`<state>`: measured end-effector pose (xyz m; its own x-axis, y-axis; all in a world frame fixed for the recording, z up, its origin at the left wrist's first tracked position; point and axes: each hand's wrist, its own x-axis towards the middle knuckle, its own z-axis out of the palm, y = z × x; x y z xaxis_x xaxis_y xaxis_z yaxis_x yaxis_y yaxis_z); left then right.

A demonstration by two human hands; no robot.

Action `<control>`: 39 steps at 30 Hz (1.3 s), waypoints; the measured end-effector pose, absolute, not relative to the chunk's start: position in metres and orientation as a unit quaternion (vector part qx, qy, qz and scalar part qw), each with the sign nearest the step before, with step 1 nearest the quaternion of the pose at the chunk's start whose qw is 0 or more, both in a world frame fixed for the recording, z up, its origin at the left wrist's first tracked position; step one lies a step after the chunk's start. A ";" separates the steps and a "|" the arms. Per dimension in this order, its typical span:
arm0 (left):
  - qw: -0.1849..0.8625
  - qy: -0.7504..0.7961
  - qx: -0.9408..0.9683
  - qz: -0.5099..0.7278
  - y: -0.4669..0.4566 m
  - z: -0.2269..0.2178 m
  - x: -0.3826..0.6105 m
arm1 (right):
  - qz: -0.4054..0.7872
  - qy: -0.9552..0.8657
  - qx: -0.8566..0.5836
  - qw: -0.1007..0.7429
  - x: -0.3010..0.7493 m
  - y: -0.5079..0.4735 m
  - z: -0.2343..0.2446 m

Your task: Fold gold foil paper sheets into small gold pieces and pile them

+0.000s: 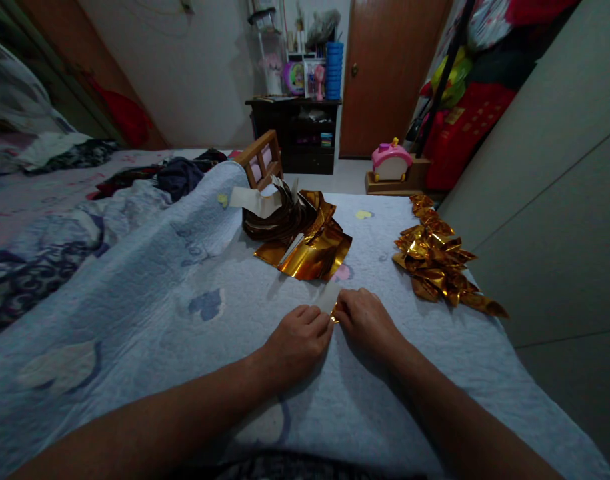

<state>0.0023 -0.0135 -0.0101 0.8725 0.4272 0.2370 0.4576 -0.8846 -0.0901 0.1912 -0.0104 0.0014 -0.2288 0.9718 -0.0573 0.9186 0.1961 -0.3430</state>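
Observation:
My left hand [297, 341] and my right hand [365, 320] meet on the light blue quilt [185, 307], knuckles up. Between their fingertips they pinch a small piece of gold foil paper [331, 301], whose pale back side shows above the fingers. Just beyond lies a loose stack of flat gold foil sheets [309, 250]. A dark curled bundle of more sheets [277, 217] stands behind that stack, with a pale sheet draped over it. To the right lies a row of several folded gold foil pieces [437, 257].
A small wooden chair frame [259, 160] stands behind the bundle. Crumpled clothes [179, 175] lie at the back left. A pale wall panel [559, 200] runs along the right. Farther off are a dark cabinet [297, 130], a brown door [387, 73] and a pink toy [391, 161].

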 end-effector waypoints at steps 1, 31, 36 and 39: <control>0.067 -0.230 -0.966 -0.101 -0.013 -0.010 0.002 | 0.153 -0.773 -0.610 0.082 0.192 -0.010 0.002; 0.089 -0.213 -0.968 -0.098 -0.016 -0.005 0.002 | 0.122 -0.770 -0.619 0.093 0.193 -0.017 0.005; 0.087 -0.209 -0.969 -0.096 -0.017 -0.004 0.002 | 0.124 -0.773 -0.609 0.123 0.201 -0.016 -0.001; 0.086 -0.211 -0.969 -0.097 -0.018 -0.005 0.002 | 0.122 -0.775 -0.605 0.132 0.204 -0.015 -0.006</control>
<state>0.0019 -0.0176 -0.0048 0.8918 0.3930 0.2241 0.4263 -0.8958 -0.1256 0.2036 -0.0155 -0.0056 -0.2323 0.9710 0.0560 0.9067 0.2371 -0.3490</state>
